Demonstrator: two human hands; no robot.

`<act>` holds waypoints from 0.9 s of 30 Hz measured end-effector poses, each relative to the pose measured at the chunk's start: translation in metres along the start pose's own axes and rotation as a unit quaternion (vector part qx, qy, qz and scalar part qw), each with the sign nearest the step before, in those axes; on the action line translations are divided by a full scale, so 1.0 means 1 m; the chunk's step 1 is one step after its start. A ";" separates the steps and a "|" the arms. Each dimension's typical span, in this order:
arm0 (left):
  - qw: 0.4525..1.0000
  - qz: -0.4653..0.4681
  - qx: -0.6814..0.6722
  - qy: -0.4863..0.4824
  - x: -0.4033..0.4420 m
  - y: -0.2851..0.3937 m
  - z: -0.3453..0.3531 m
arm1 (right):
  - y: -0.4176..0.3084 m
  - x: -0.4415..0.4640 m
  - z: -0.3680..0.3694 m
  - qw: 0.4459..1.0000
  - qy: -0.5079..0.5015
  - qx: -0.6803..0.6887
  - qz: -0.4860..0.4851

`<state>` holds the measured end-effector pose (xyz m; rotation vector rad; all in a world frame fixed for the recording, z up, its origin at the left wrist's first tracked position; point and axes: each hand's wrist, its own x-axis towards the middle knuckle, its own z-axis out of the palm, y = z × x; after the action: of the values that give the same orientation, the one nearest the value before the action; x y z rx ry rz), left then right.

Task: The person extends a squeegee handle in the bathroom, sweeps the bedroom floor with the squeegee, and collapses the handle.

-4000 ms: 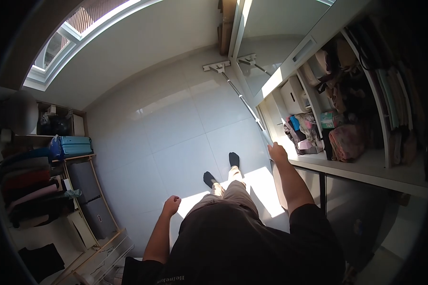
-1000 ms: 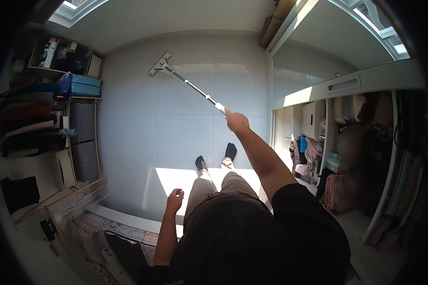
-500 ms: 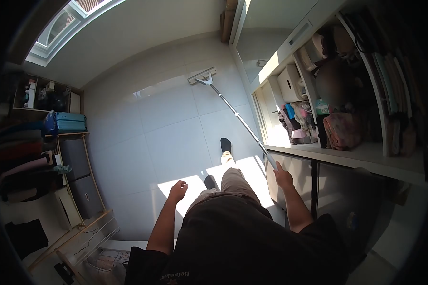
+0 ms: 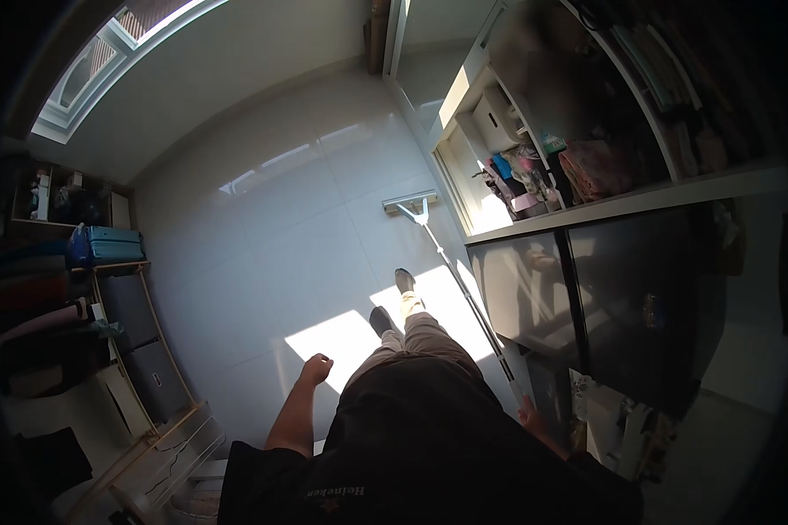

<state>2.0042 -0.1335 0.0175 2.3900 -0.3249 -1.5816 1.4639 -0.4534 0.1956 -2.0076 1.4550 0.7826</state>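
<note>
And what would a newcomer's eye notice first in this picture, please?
Probably the bright sunlight patch on the pale floor, near the feet. Next, the long-handled mop, lying diagonally ahead, its far end gripped in the right hand. The blue case at the left also stands out.

The floor (image 4: 263, 254) looks like smooth, pale tile with a glossy finish. The mop pole (image 4: 469, 302) shows shiny metal, and the mop head (image 4: 409, 203) looks like pale plastic. Matt black cloth makes the shirt (image 4: 429, 446). The dark cabinet front (image 4: 525, 289) is smooth and glossy; the rack frame (image 4: 161, 325) looks like light wood, and its drawers (image 4: 153, 376) look matt gray. The blue case (image 4: 116, 245) has a slight sheen.
</note>
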 end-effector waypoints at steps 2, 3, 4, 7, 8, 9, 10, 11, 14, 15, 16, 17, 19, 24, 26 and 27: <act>0.998 0.006 -0.058 0.006 0.008 0.004 0.008 | 0.056 -0.009 0.024 0.999 -0.025 0.000 0.024; 0.998 0.003 -0.062 0.012 0.006 0.016 0.007 | 0.149 -0.040 0.079 0.988 -0.110 0.070 0.078; 0.998 0.001 -0.060 0.009 0.006 0.023 0.010 | 0.123 -0.041 0.041 0.988 -0.113 0.071 0.081; 0.995 0.040 -0.093 0.019 0.008 0.044 0.022 | 0.040 -0.089 0.001 0.991 -0.044 -0.090 0.083; 0.995 0.052 -0.088 0.011 0.006 0.051 0.026 | 0.034 -0.074 0.006 0.995 -0.013 -0.089 0.042; 0.994 0.064 -0.084 0.003 0.006 0.057 0.030 | 0.026 -0.055 0.009 0.996 0.018 -0.088 0.002; 0.995 0.063 -0.084 0.002 0.003 0.066 0.033 | 0.009 -0.028 0.010 0.995 0.038 -0.089 -0.011; 0.996 0.065 -0.055 -0.006 -0.007 0.073 0.034 | -0.013 0.000 0.010 0.994 0.054 -0.089 -0.024; 0.998 0.063 -0.013 -0.004 -0.026 0.089 0.036 | -0.097 0.086 -0.022 0.999 0.024 -0.027 -0.021; 0.998 0.064 0.007 0.009 -0.035 0.095 0.035 | -0.114 0.116 -0.025 0.995 0.060 -0.037 -0.069; 0.997 0.064 0.029 0.023 -0.043 0.097 0.037 | -0.126 0.143 -0.030 0.991 0.086 -0.015 -0.105; 0.999 0.049 -0.003 0.023 -0.043 0.092 0.042 | -0.159 0.143 -0.062 0.992 0.075 -0.019 -0.097; 0.997 0.045 -0.030 0.051 -0.051 0.086 0.053 | -0.153 0.186 -0.059 0.985 0.067 0.071 -0.145; 0.985 0.021 -0.136 0.107 -0.062 0.053 0.115 | -0.102 0.140 -0.125 0.900 -0.179 0.386 -0.094; 0.985 0.008 -0.133 0.107 -0.065 0.038 0.153 | -0.057 0.137 -0.128 0.760 -0.325 0.558 -0.073; 0.988 -0.001 -0.118 0.100 -0.075 0.035 0.169 | -0.041 0.135 -0.123 0.718 -0.363 0.588 -0.075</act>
<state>1.8180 -0.1576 0.0307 2.3356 -0.0894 -1.2852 1.5540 -0.6165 0.1865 -0.6585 0.8534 0.2981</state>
